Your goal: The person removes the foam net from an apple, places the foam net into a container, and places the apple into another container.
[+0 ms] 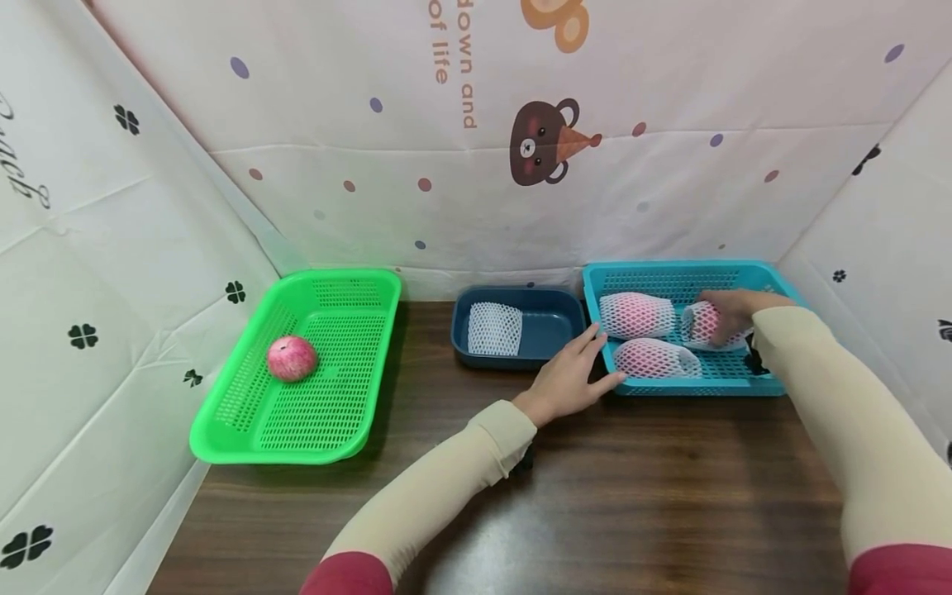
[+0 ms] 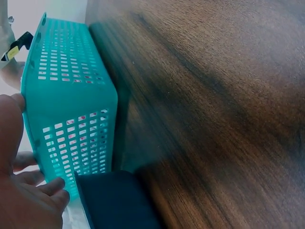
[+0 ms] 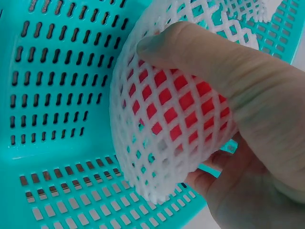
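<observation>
Inside the blue basket (image 1: 699,387), my right hand (image 1: 729,310) grips a reddish fruit in a white foam net (image 3: 167,109). Its thumb (image 3: 190,50) lies across the net in the right wrist view, and other fingers curl beneath. Two more netted pink fruits, one at the back (image 1: 635,316) and one in front (image 1: 649,359), lie to its left in the basket. My left hand (image 1: 561,384) rests with spread fingers at the basket's left front corner, touching the rim. In the left wrist view, fingertips lie along the basket's outer side (image 2: 71,100).
A small dark blue tray (image 1: 552,326) stands left of the blue basket, holding a white foam net (image 1: 494,329). Farther left, a green basket (image 1: 372,388) holds one bare red apple (image 1: 292,359). A printed cloth (image 1: 357,215) hangs behind the brown wooden table (image 1: 595,512).
</observation>
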`<state>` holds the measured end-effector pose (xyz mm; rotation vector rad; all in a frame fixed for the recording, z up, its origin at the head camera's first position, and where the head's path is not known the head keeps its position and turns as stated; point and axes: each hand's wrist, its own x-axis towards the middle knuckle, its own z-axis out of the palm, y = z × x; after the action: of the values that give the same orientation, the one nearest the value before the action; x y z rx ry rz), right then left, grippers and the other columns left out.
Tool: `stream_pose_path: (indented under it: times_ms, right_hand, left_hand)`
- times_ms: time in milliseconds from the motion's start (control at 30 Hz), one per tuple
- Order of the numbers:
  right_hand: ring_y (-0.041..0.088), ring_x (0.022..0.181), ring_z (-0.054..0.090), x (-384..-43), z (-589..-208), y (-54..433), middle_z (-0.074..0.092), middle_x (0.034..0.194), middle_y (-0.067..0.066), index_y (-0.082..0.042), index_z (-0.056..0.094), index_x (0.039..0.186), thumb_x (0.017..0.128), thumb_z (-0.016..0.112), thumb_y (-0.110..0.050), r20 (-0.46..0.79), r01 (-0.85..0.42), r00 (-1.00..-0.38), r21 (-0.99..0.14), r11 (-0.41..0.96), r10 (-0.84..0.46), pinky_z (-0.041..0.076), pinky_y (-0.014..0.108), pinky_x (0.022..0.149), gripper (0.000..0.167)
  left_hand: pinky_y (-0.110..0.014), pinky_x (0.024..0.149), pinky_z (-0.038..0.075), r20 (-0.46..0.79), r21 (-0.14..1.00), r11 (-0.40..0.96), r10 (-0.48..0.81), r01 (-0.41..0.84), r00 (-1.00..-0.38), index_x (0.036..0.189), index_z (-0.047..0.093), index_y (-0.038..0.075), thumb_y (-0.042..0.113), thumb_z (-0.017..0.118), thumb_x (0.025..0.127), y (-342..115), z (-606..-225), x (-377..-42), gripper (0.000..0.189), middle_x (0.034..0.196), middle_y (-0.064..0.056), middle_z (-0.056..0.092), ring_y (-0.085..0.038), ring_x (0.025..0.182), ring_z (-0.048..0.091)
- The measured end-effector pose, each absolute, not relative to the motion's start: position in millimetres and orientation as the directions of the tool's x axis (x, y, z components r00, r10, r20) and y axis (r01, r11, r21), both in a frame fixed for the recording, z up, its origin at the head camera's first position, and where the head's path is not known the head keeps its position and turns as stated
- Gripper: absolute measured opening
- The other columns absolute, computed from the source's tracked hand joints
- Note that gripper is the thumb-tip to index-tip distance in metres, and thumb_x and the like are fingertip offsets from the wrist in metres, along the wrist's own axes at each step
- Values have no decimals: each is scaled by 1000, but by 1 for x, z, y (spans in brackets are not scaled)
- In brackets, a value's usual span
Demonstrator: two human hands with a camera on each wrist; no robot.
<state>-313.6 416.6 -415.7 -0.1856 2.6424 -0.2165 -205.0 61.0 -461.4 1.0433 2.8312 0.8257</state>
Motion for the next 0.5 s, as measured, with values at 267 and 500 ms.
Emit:
stream_pose_path:
  times_ms: [267, 500]
  right_hand:
    - [52, 98, 50, -313, -405, 417, 54, 117, 36, 13, 38, 140, 77, 87, -24, -373, -172, -904, -130, 976, -209, 50, 59, 76, 88]
    - [45, 96, 55, -310, -400, 416, 55, 114, 34, 15, 41, 136, 75, 87, -22, -325, -216, -913, -128, 968, -246, 51, 57, 76, 85]
  left_hand:
    - [-32, 120, 31, 138, 459, 641, 633, 615, -762, 161, 31, 8, 53, 50, 105, 58, -456, -207, 75, 171, -5, 16, -18, 154, 24]
    - [-32, 120, 31, 110, 410, 657, 653, 633, -749, 162, 27, 11, 52, 51, 105, 57, -452, -208, 75, 171, -8, 18, -19, 154, 25]
